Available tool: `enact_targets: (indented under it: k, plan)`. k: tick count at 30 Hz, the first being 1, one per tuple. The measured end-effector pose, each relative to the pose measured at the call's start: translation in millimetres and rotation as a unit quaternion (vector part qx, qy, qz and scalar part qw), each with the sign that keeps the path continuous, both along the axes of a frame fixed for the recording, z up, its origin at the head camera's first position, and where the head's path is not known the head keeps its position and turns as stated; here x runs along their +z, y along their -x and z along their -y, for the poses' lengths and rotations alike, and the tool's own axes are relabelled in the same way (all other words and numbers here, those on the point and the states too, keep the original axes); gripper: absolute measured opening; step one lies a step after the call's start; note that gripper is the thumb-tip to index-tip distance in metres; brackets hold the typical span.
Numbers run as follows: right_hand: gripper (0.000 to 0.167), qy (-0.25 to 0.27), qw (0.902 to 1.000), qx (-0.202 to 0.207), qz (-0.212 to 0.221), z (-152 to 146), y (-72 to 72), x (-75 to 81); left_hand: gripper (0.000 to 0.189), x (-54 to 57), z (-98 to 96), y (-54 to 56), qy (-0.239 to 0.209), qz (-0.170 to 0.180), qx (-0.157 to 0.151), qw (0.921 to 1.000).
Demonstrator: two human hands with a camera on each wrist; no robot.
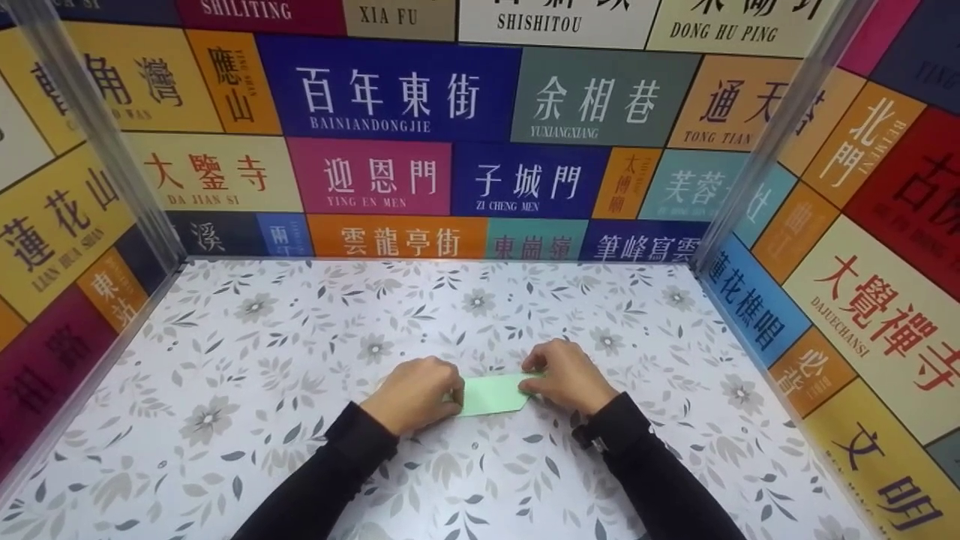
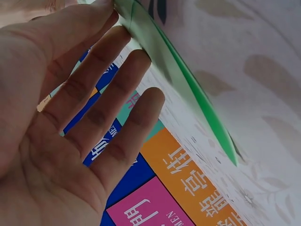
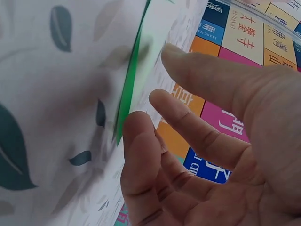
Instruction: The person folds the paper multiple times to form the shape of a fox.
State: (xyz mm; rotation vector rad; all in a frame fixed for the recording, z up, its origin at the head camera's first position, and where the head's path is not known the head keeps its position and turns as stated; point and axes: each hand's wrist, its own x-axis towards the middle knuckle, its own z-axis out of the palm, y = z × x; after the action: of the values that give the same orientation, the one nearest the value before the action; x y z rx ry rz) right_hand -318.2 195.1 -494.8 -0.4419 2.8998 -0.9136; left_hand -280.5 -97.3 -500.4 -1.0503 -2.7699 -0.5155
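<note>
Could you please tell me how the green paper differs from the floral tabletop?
The green paper is plain, while the floral tabletop is white with a greyish leaf-and-flower print. The green paper is small; the floral tabletop extends beyond it on every side. The green paper is folded, its layers slightly parted, whereas the floral tabletop is flat.

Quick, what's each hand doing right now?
Left hand: closed, pinching the paper.
Right hand: open, at the paper's other end; can't tell if it's touching.
</note>
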Motion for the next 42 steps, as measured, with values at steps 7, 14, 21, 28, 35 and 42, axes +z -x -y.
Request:
enact_targets:
  k: [7, 14, 21, 28, 35, 42]
  plan:
    - [0.028, -0.012, 0.9995, 0.013, -0.025, -1.4, -1.3, -6.5, 0.009, -2.0, -0.8, -2.4, 0.009, -0.032, -0.004, 0.9994]
    - [0.03, -0.02, 0.9991, 0.011, -0.036, -2.6, -3.8, -6.4, 0.012, -5.2, 1.1, -3.9, 0.02, -0.047, -0.02, 0.9985]
    - [0.027, -0.017, 0.9994, 0.008, -0.029, -3.3, -3.0, -9.3, 0.019, -9.8, 0.6, -4.9, 0.031, -0.011, -0.016, 0.9993]
    - [0.017, -0.003, 0.9986, 0.001, -0.052, -4.8, 1.5, -11.1, 0.008, -12.4, -3.3, 0.7, -0.004, 0.003, -0.044, 0.999]
    - [0.013, 0.045, 0.9984, 0.01, -0.034, -6.4, 4.2, -8.8, 0.005, -12.5, -3.0, 1.1, -0.026, -0.001, -0.053, 0.9983]
    - [0.01, 0.043, 0.9987, -0.003, -0.028, -13.4, 2.0, -5.4, 0.005, -12.9, -3.8, -0.6, -0.028, 0.002, -0.048, 0.9985]
